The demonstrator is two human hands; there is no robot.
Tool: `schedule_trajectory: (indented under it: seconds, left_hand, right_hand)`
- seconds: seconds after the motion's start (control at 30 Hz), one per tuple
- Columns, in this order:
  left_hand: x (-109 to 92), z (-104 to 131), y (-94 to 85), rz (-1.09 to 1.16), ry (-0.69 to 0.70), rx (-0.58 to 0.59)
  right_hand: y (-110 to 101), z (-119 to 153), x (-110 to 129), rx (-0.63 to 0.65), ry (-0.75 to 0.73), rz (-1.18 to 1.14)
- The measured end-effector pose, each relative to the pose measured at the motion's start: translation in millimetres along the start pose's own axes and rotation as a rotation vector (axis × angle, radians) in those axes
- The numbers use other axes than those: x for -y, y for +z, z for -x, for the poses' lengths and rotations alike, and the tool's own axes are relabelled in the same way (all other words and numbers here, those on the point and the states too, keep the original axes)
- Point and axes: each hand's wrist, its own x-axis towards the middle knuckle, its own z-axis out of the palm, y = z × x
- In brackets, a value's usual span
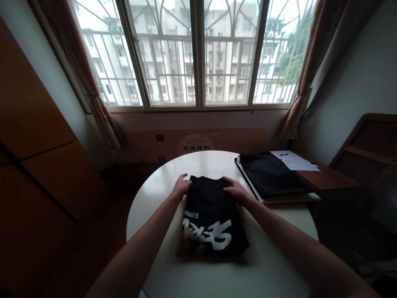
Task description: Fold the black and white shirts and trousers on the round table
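A folded black T-shirt [211,198] lies on a round white table [149,207], its neckline at the far side. White lettering and a bit of yellow print show on its near half. My left hand [181,187] grips the far left corner of the shirt, its thumb at the cloth's edge. At the far right corner my right hand [235,190] holds the cloth between thumb and fingers. The fingertips under the fabric are partly hidden.
Black folded cloth [273,176] rests on a white pile at the table's right. Behind it, papers [294,160] lie on a brown wooden surface [335,176]. A long printed carton [139,142] stands below the window. An orange-brown cabinet [40,178] is at the left.
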Motion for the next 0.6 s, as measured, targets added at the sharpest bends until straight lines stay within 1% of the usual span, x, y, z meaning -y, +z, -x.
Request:
schedule_trajectory:
  seconds: [0.1, 0.17, 0.23, 0.3, 0.4, 0.5, 0.57, 0.6]
  left_hand:
    - [6, 14, -7.3, 0.026, -0.115, 0.064]
    - [9, 31, -15.1, 0.053, -0.152, 0.124]
    - [11, 54, -24.1, 0.074, -0.174, 0.18]
    - [11, 81, -32.9, 0.072, -0.187, 0.234]
    - [12, 122, -42.7, 0.021, -0.213, 0.291]
    - [14, 155, -44.9, 0.006, -0.225, 0.368]
    - [16, 171, -42.9, 0.036, -0.185, 0.406]
    - [17, 176, -41.5, 0.025, -0.152, 0.399]
  right_hand:
    - [-2, 0, -1, 0.069, 0.09, -0.084]
    - [-3, 2, -3, 0.1, 0.095, -0.075]
    - [-2, 2, -6, 0.083, 0.053, 0.018]
    - [-1, 2, -10, 0.034, -0.007, 0.12]
    - [3, 2, -14, -0.005, -0.072, 0.189]
    - [6, 4, -14, -0.017, -0.12, 0.224]
    - [6, 6, -11, -0.024, -0.152, 0.258]
    - [7, 7, -10, -0.027, -0.165, 0.275]
